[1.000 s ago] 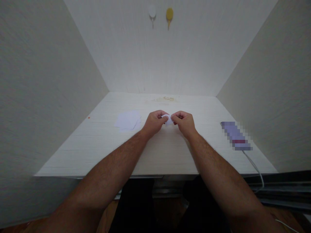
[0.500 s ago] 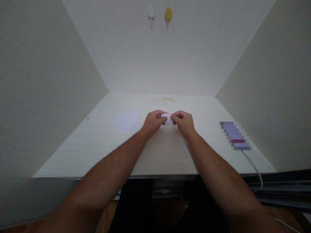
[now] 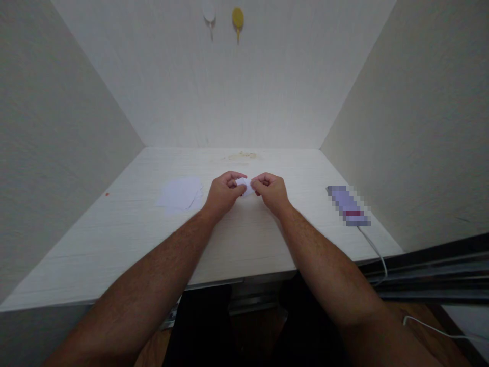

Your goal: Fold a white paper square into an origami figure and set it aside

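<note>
The pale surface carries a loose stack of white sheets beside the hands. The left hand and right hand stay together as before. Each grip is pinched closed on the small white paper piece held between them over mid-surface. Only the view has shifted.

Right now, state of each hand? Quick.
Left hand: closed, pinching the small white paper.
Right hand: closed, pinching the other side of the same paper.
</note>
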{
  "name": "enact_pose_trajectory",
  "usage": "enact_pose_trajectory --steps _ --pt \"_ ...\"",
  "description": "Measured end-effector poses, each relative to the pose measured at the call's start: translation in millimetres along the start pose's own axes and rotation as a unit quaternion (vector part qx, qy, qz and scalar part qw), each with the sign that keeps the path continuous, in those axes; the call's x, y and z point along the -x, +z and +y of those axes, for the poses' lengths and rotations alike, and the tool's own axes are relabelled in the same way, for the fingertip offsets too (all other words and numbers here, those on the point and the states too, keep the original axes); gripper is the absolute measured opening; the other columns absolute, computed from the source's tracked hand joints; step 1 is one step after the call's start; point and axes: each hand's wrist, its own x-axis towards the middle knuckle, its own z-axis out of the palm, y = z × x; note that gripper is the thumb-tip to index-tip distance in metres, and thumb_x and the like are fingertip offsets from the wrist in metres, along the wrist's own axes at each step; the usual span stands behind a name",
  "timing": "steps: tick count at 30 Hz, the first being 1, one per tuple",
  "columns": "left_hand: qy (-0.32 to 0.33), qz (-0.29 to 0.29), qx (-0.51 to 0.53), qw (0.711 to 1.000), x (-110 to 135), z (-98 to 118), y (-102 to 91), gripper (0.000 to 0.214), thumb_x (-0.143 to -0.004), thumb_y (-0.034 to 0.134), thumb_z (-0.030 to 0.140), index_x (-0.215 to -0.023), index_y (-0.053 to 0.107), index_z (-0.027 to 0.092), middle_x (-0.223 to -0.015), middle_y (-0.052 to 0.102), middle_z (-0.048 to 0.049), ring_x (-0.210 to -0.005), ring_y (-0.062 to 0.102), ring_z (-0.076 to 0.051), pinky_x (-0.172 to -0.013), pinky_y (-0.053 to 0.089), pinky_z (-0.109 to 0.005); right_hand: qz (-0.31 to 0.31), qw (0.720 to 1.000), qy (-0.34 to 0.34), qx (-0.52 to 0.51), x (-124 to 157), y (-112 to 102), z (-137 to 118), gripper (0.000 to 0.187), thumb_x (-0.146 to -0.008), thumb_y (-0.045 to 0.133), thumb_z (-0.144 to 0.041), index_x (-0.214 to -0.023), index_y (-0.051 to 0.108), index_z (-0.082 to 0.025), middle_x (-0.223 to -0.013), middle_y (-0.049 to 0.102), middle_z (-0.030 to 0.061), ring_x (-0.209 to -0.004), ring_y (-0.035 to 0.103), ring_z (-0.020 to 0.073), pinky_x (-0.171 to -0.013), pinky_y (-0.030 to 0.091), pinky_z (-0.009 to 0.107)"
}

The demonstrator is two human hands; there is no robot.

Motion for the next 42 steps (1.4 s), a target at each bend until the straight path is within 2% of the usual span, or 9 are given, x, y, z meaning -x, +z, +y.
enact_pose_trajectory --steps 9,13,17,23,27,30,35,42 --pt "0.002 0.012 0.019 1.0 0 -2 0.1 0.023 -0.064 0.071 0.021 -0.087 0.068 0.016 -0.063 0.066 0.0006 -0.055 0.055 -0.01 -0.053 0.042 -0.021 -0.019 1.0 -0.002 0.013 1 0 -1 0.018 -0.067 0.068 -0.035 -0.068 0.062 -0.018 -0.058 0.06 -0.0017 -0.052 0.052 0.0105 -0.052 0.042 0.024" --pt "0.005 0.018 0.015 1.0 -1 -5 0.5 0.024 -0.064 0.07 0.022 -0.087 0.067 0.015 -0.061 0.064 0.0013 -0.054 0.054 -0.01 -0.053 0.042 -0.022 -0.048 0.999 -0.019 -0.001 1 0 0 0.02 -0.066 0.071 -0.034 -0.077 0.066 -0.018 -0.066 0.066 0.0003 -0.057 0.056 0.0112 -0.056 0.045 0.025" --pt "0.011 0.0 0.009 1.0 -1 -7 0.1 0.024 -0.065 0.068 0.021 -0.089 0.067 0.015 -0.063 0.064 0.0017 -0.054 0.054 -0.009 -0.054 0.04 -0.021 -0.047 0.998 -0.047 0.015 2 -1 1 0.024 -0.063 0.076 -0.032 -0.08 0.068 -0.016 -0.074 0.069 0.0027 -0.063 0.059 0.0122 -0.061 0.047 0.026" --pt "0.02 -0.005 -0.011 1.0 1 -4 -0.6 0.028 -0.068 0.07 0.024 -0.094 0.066 0.015 -0.058 0.06 0.0041 -0.049 0.048 -0.007 -0.049 0.035 -0.02 -0.035 0.997 -0.066 0.033 4 -1 3 0.023 -0.072 0.072 -0.038 -0.08 0.07 -0.017 -0.07 0.069 0.0024 -0.06 0.057 0.0121 -0.059 0.045 0.027" --pt "0.018 -0.041 0.039 0.998 3 -2 0.3 0.033 -0.068 0.072 0.026 -0.098 0.064 0.015 -0.072 0.068 0.0001 -0.058 0.056 -0.008 -0.056 0.042 -0.021 -0.026 0.995 -0.081 0.059 4 -2 2 0.021 -0.077 0.067 -0.038 -0.076 0.07 -0.017 -0.062 0.064 -0.0004 -0.054 0.051 0.011 -0.055 0.041 0.026" --pt "0.024 -0.056 0.058 0.996 3 -3 0.6 0.038 -0.066 0.074 0.025 -0.101 0.061 0.016 -0.077 0.069 -0.0004 -0.062 0.059 -0.009 -0.06 0.045 -0.022 -0.02 0.994 -0.081 0.069 4 -2 2 0.021 -0.077 0.066 -0.038 -0.075 0.07 -0.017 -0.059 0.06 -0.0017 -0.053 0.049 0.0107 -0.054 0.039 0.026" --pt "0.045 -0.043 -0.002 0.998 3 -6 0.0 0.033 -0.068 0.068 0.017 -0.1 0.061 0.016 -0.069 0.065 0.0023 -0.052 0.052 -0.007 -0.05 0.039 -0.019 -0.017 0.995 -0.071 0.07 3 -2 1 0.02 -0.076 0.064 -0.036 -0.068 0.066 -0.018 -0.055 0.056 -0.0027 -0.052 0.048 0.0109 -0.052 0.037 0.026" --pt "0.038 -0.043 -0.012 0.998 0 -11 -0.6 0.029 -0.065 0.069 0.018 -0.094 0.064 0.016 -0.076 0.068 -0.0002 -0.059 0.058 -0.009 -0.055 0.044 -0.02 -0.018 0.999 -0.022 0.021 1 -1 0 0.019 -0.073 0.064 -0.034 -0.062 0.061 -0.019 -0.051 0.054 -0.0031 -0.049 0.048 0.0111 -0.048 0.038 0.025"
